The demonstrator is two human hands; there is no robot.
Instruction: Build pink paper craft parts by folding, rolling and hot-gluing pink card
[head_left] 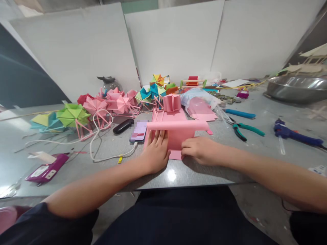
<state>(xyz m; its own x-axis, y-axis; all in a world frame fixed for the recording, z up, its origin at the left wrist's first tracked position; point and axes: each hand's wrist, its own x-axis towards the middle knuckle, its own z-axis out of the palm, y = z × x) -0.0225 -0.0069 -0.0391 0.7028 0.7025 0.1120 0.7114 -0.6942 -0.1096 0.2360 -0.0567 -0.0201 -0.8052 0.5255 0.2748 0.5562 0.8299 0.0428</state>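
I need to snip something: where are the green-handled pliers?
Head view, right side of the table: the green-handled pliers lie just beyond the right hand, beside the blue-handled tool.

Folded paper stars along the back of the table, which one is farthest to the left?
The yellow-green and teal star at the row's left end. The bright green one sits just right of it, then the pink ones; the multicoloured ones lie farther right.

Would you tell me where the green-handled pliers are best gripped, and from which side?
Probably by the two green handles, from above and from the right. The pliers lie flat on the table, handles spread toward open table on the right, while the jaw end points left into clutter.
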